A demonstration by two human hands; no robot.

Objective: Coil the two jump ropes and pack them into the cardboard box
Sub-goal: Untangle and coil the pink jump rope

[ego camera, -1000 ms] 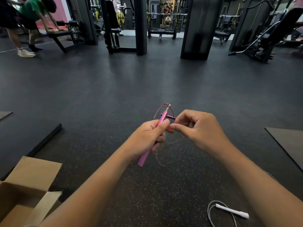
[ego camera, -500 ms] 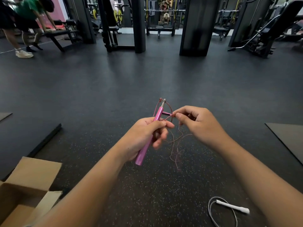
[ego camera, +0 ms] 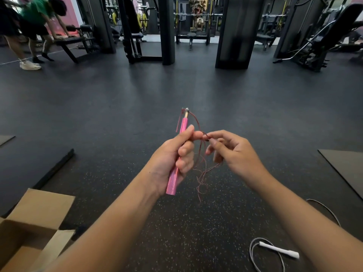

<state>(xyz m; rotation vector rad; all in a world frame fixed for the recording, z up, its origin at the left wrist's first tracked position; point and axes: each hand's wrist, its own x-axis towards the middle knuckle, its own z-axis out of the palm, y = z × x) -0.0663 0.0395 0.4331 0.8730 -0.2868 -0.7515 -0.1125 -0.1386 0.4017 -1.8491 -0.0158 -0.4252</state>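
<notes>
My left hand [ego camera: 172, 154] grips the pink jump rope handle [ego camera: 173, 179], which points up and away from me. Its thin red cord [ego camera: 202, 173] hangs in loose loops between my hands. My right hand [ego camera: 233, 152] pinches that cord just right of the handle. A white jump rope [ego camera: 279, 250] with a white handle lies on the floor at the lower right. The open cardboard box [ego camera: 29, 232] sits on the floor at the lower left with its flaps up.
Dark speckled rubber floor [ego camera: 176, 85] all around. Floor mats lie at the left [ego camera: 29, 163] and right [ego camera: 345, 167]. Gym racks, pillars and benches stand at the back. A person in a green shirt [ego camera: 37, 16] leans on a bench far left.
The pink handle has tilted more upright in my left hand. My right hand has moved the cord close to my left fingers, and the loops hang lower.
</notes>
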